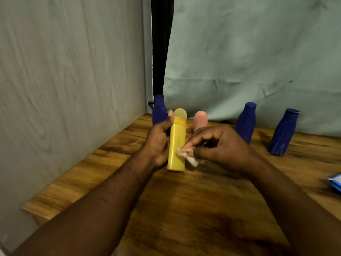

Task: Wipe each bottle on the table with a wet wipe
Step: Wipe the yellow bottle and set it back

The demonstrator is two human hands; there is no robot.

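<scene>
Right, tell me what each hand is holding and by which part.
The left hand grips the tall yellow plastic bottle round its middle; the right hand pinches a crumpled white wet wipe by its upper end.

Occluded, cropped, blurred.
The right hand (pixel 221 146) hides the pink bottle's (pixel 200 119) lower body; the left hand (pixel 156 145) covers the leftmost blue bottle's (pixel 159 109) base, its fingers behind the yellow bottle (pixel 177 143); the right edge crops the blue packet (pixel 335 182); the wipe (pixel 188 157) is blurred.
</scene>
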